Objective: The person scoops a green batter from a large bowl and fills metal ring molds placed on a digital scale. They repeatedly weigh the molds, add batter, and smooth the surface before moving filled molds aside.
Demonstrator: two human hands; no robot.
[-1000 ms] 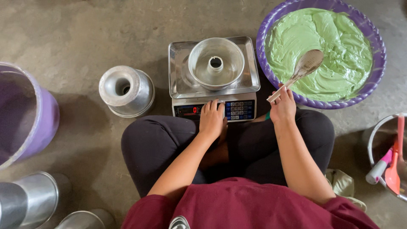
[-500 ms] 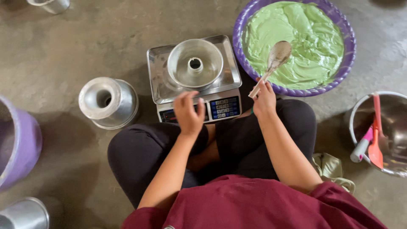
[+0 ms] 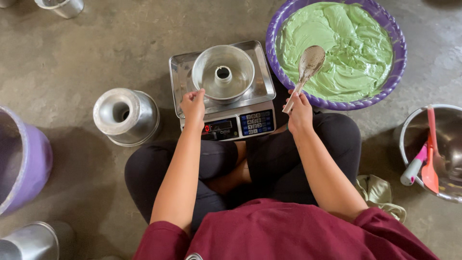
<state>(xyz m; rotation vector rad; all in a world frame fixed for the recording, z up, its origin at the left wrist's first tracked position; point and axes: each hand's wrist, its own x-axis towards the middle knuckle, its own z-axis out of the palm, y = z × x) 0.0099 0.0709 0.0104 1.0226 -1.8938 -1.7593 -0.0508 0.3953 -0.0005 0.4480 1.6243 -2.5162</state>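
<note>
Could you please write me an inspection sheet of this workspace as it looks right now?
Surface: bare grey concrete floor; the person sits cross-legged on it.
Job's things: empty metal ring mould on the tray of a digital scale; purple basin of green batter; wooden spoon over the batter.
Clutter: upturned mould on the left; steel bowl on the right holding spatulas; purple bucket; crumpled cloth; more metal tins at the edges.
Grippers: left hand touches the mould's rim; right hand grips the spoon handle.
Cables: nothing seen.
Surroundings: nothing seen beyond the floor.
</note>
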